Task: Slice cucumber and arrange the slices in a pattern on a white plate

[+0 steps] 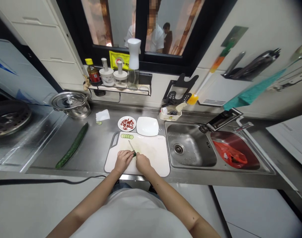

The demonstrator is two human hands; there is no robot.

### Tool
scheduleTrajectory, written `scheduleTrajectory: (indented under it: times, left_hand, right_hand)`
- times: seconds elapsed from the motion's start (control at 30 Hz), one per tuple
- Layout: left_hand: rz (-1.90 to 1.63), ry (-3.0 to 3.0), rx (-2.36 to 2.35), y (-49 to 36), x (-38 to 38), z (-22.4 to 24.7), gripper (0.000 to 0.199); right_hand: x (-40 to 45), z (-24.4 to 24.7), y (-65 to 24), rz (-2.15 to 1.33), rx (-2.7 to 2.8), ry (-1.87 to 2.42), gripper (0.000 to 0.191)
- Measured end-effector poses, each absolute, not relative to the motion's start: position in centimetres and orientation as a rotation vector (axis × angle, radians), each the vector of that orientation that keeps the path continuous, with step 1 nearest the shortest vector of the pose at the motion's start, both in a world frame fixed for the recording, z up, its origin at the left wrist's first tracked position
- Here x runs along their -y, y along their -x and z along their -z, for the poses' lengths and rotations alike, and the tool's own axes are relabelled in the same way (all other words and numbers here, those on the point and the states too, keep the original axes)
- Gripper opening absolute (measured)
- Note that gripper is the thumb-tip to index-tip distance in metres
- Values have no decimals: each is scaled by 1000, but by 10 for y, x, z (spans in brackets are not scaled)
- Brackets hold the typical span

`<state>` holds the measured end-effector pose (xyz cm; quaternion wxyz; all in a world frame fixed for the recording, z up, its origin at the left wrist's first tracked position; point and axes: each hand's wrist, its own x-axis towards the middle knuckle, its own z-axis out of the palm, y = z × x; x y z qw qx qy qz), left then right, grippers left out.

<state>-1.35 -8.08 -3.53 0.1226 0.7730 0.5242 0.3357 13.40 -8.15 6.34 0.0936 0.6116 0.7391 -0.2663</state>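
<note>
Nearest the camera, a white shirt (131,215) is seen, with bare forearms (91,200) stretched forward over the table (96,145). On the cutting board (153,158), a dark green cucumber piece (134,154) is held down by the left hand (124,160), whose fingers are closed over it; only its right end is left exposed. The knife (131,144) is gripped by the closed fingers of the right hand (143,163), its handle hidden by the fist and its blade pointed far and slightly left, beside the exposed end. Whether the left fingertips are tucked back cannot be told.

A short row of overlapping slices (127,136) is laid at the far left of the board, just short of the plate of red pieces (127,124) and the white dish (147,126). A whole cucumber (73,147) is left lying on the table, well to the left.

For clean slicing, the left fingertips are best curled behind the knuckles, so that the blade is guided and no skin is caught. As the piece looks short and round, it should be pressed firmly against rolling, and each cut should be made straight down, with even thickness.
</note>
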Motion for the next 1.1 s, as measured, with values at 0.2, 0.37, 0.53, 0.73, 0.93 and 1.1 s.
scheduleTrajectory:
  times: [0.2,0.37,0.53,0.73,0.93,1.1]
  left_hand:
    - [-971,-2244,-1527,14,81,37,25]
    - [-981,-2234,-1525,14,81,37,24]
    - [-988,-2236,-1528,13,81,36,24]
    - [-980,-2236,-1526,13,81,34,24]
    - [-986,-2236,-1527,13,81,35,23]
    - [-977,-2232,-1524,13,81,36,23]
  right_hand:
    - [98,-62,-143,719,-2162,-1786,33]
    - [98,-63,-144,726,-2155,-1785,33]
    - [89,-60,-138,753,-2155,-1794,37]
    - [83,-56,-134,767,-2198,-1797,37]
    - [88,-58,-138,752,-2162,-1785,36]
    - [91,-57,-142,761,-2166,-1779,34]
